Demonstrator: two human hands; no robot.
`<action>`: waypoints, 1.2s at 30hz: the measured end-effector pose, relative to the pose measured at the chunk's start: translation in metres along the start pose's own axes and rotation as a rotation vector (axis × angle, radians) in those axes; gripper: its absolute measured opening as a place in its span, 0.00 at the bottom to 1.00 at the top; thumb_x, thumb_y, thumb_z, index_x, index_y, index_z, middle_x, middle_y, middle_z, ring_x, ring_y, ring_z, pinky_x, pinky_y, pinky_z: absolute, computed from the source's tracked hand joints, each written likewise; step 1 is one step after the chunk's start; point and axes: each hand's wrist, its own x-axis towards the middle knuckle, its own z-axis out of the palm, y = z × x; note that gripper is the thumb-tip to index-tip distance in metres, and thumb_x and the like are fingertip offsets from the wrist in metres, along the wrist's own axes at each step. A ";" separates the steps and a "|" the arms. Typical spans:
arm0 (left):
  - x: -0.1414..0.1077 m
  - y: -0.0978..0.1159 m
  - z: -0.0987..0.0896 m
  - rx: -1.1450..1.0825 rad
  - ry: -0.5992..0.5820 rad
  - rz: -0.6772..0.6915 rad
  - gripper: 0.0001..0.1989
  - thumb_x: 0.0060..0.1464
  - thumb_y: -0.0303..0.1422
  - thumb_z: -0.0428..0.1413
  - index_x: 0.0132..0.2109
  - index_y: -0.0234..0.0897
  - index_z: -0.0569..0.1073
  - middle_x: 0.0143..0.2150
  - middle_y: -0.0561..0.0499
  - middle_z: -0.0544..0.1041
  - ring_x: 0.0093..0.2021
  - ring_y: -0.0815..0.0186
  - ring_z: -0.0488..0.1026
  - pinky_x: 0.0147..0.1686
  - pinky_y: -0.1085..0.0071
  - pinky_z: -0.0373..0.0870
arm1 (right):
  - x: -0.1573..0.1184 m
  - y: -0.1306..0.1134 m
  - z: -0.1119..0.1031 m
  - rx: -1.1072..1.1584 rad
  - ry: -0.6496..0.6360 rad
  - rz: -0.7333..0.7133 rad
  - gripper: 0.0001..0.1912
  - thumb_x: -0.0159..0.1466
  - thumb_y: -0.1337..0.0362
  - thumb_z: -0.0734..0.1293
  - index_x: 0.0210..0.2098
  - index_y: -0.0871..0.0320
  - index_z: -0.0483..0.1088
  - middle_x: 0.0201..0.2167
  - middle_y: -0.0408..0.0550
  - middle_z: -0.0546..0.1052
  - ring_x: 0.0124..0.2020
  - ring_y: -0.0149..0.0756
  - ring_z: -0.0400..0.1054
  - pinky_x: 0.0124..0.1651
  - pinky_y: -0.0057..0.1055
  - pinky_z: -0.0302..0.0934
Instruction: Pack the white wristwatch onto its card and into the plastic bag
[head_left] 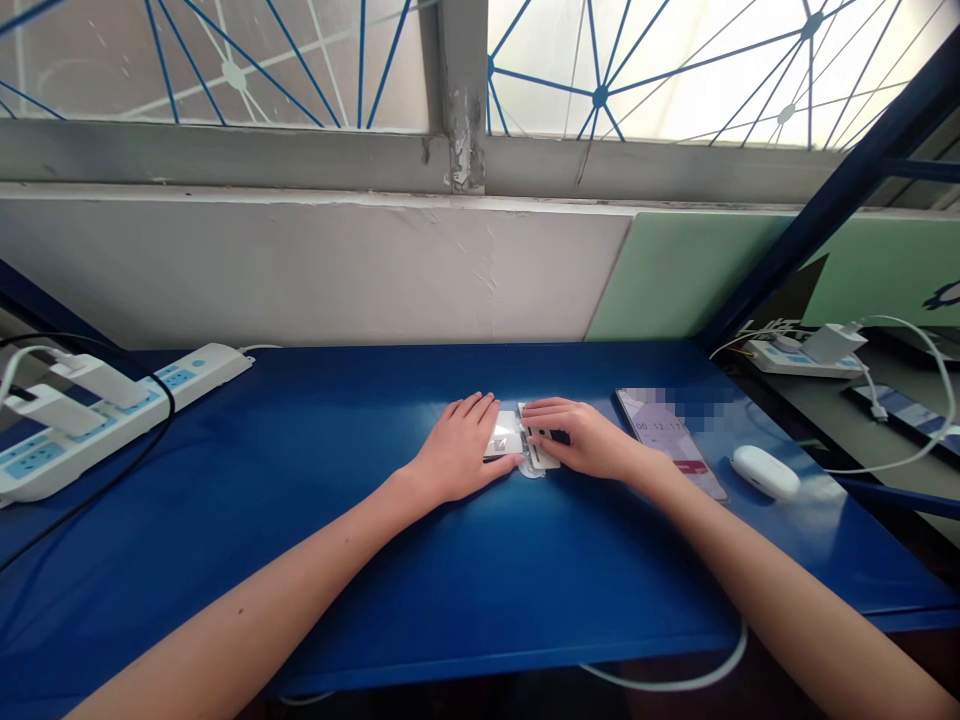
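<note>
Under a wide window with blue and pale line patterns on its panes, a white wall and a pale green panel (675,270) run behind a glossy blue tabletop (337,580). Around the middle of the tabletop, closer to its far edge than its near edge, lies a small flat white rectangular piece (504,434), with a second slim white piece with dark markings (546,455) just to its right. A small clear rounded piece (532,469) shows between and below them. The left hand (466,450) lies palm down, its fingers together and nearly straight, its thumb reaching along the lower edge of the first piece; it covers that piece's left side. The right hand (581,437) is partly open, its fingers loosely bent over the second piece, the fingertips at its upper and left parts; whether it grips the piece cannot be told. Right of the right hand, a flat smartphone with a lit, pinkish screen (670,440) lies at a slant, partly behind the right forearm, and a white oval glossy case (765,472) sits beyond it, near the right edge. At the left end, a long white power strip with blue sockets (187,375) lies diagonally, holding two white chargers (105,380), with a black cable (171,400) curving across it.
</note>
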 end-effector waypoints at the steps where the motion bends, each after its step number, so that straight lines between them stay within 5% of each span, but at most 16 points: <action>1: 0.000 0.000 0.000 0.003 -0.003 -0.003 0.40 0.60 0.58 0.42 0.66 0.30 0.59 0.67 0.37 0.60 0.68 0.48 0.55 0.63 0.54 0.54 | -0.001 -0.001 -0.002 0.006 -0.018 -0.004 0.15 0.67 0.64 0.62 0.50 0.58 0.74 0.51 0.55 0.78 0.57 0.46 0.68 0.58 0.43 0.64; 9: 0.000 0.002 -0.003 0.022 -0.019 -0.007 0.39 0.61 0.56 0.44 0.66 0.28 0.59 0.68 0.37 0.60 0.68 0.49 0.55 0.63 0.56 0.53 | -0.004 -0.018 -0.017 0.010 -0.181 -0.034 0.21 0.64 0.68 0.62 0.57 0.61 0.67 0.58 0.59 0.71 0.65 0.49 0.58 0.62 0.46 0.59; 17: 0.000 0.003 -0.004 0.018 -0.019 -0.010 0.39 0.60 0.55 0.45 0.66 0.28 0.60 0.67 0.36 0.60 0.67 0.48 0.55 0.63 0.55 0.54 | -0.007 -0.029 -0.009 -0.038 -0.173 -0.019 0.37 0.62 0.51 0.66 0.64 0.65 0.57 0.66 0.66 0.58 0.69 0.55 0.47 0.66 0.52 0.53; 24: -0.001 0.003 -0.004 0.011 -0.023 -0.019 0.39 0.61 0.55 0.44 0.66 0.27 0.60 0.67 0.36 0.60 0.67 0.48 0.55 0.63 0.54 0.53 | -0.008 -0.036 -0.001 -0.091 -0.339 0.110 0.55 0.60 0.38 0.62 0.68 0.76 0.43 0.69 0.74 0.44 0.70 0.60 0.34 0.68 0.54 0.44; 36: 0.000 0.004 -0.001 0.020 0.000 -0.013 0.37 0.61 0.54 0.45 0.65 0.28 0.61 0.67 0.37 0.61 0.67 0.48 0.55 0.63 0.55 0.52 | -0.010 -0.035 0.008 -0.086 -0.312 0.103 0.65 0.52 0.30 0.62 0.69 0.75 0.40 0.70 0.73 0.40 0.70 0.62 0.29 0.68 0.56 0.40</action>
